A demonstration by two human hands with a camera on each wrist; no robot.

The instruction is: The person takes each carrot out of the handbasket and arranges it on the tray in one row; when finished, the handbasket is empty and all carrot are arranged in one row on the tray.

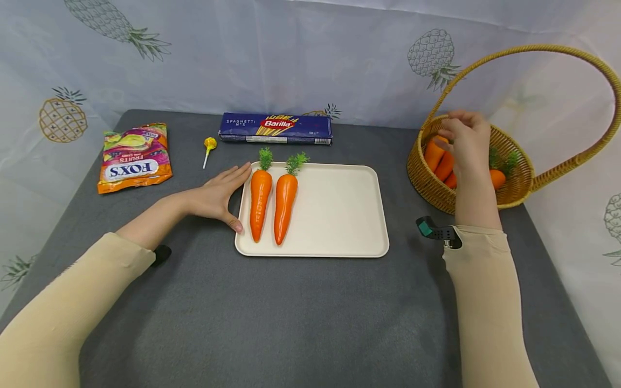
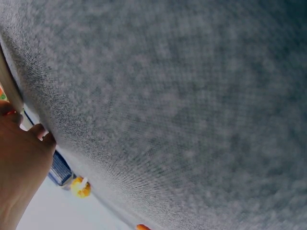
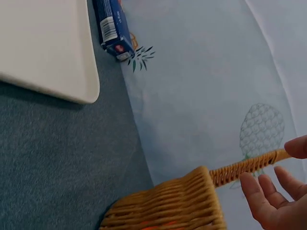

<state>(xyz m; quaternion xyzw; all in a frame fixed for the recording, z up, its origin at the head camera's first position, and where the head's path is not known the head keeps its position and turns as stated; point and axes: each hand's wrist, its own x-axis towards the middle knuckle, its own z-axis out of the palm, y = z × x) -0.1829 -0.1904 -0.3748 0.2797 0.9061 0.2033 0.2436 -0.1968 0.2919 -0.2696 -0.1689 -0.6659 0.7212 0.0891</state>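
My left hand (image 1: 215, 196) rests at the left end of a cream rectangular tray (image 1: 339, 210), thumb and fingers spread along its rim. On the tray's left side lie two orange carrots with green tops, the left carrot (image 1: 261, 205) and the right carrot (image 1: 285, 207), side by side. Over a wicker basket (image 1: 429, 186) hangs my right hand (image 1: 468, 143), its fingers loosely bent and nothing seen between them. Inside the basket are several carrots (image 1: 434, 153), partly hidden by that hand and wrist. In the right wrist view, relaxed fingers (image 3: 259, 201) appear near the basket's handle (image 3: 244, 165).
Behind the tray lies a blue spaghetti box (image 1: 276, 129). To its left are a yellow-wrapped lollipop (image 1: 209, 144) and a Fox's candy bag (image 1: 135, 156). The basket's tall handle (image 1: 548, 48) arches up at the right. Pineapple-printed cloth (image 1: 315, 54) hangs behind the grey table (image 1: 310, 323).
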